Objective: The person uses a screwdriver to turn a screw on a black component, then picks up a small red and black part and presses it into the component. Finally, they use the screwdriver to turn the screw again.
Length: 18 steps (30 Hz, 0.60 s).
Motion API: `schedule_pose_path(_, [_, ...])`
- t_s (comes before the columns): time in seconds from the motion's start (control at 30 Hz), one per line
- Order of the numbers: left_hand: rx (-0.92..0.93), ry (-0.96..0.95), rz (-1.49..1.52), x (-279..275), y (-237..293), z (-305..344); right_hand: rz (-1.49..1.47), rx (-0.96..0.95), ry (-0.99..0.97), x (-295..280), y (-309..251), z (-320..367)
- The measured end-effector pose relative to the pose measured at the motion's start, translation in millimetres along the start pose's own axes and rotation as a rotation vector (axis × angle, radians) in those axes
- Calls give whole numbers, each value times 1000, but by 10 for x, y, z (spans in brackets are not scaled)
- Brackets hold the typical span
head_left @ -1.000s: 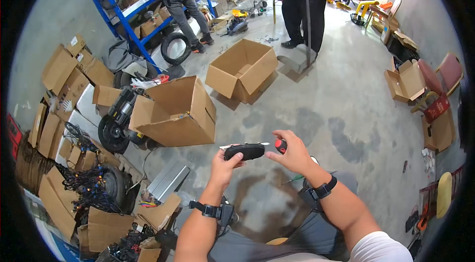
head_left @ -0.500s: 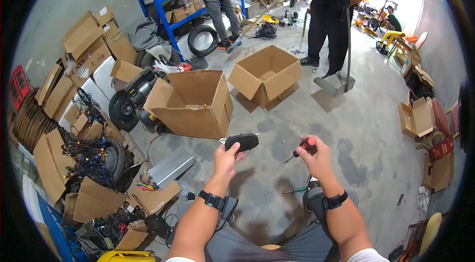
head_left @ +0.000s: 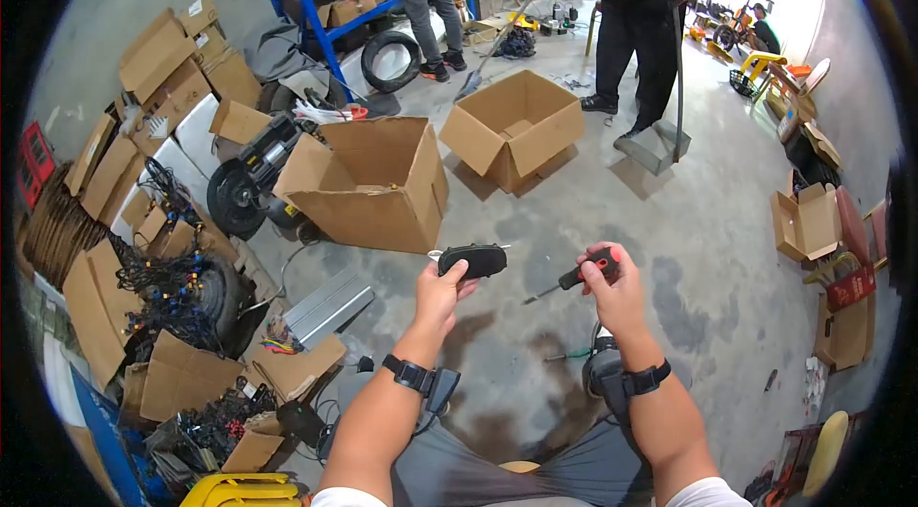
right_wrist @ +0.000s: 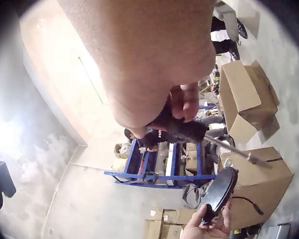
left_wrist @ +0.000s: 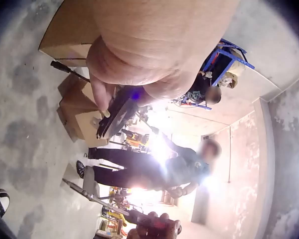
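The left hand [head_left: 442, 295] clamps its fingers on a black casing [head_left: 472, 261]. Right of the casing, the right hand [head_left: 612, 295] has its fingers wrapped round a screwdriver [head_left: 572, 278].

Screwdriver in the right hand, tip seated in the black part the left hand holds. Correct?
No. The screwdriver is in the right hand, but its tip is clear of the black part that the left hand holds; floor shows between them. The head view shows it.
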<state>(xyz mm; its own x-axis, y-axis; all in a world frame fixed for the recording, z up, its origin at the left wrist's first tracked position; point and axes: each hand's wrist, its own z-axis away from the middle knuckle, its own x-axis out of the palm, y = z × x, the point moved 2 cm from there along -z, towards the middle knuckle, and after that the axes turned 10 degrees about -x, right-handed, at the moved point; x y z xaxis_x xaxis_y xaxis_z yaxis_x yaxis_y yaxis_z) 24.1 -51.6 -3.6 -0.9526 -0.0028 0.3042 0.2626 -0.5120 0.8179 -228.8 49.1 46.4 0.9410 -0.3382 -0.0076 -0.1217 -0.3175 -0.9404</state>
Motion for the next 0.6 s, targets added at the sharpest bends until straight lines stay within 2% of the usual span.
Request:
schedule_pose_path(0.07, [9, -3, 7, 10, -17, -8, -182, -39, 27, 34, -9, -6])
schedule_pose_path(0.17, [9, -5, -32, 12, -28, 4, -222, -65, 23, 41, -35, 5])
schedule_pose_path(0.6, [-3, 20, -22, 35, -87, 14, -237, -51, -47, 93, -3, 25])
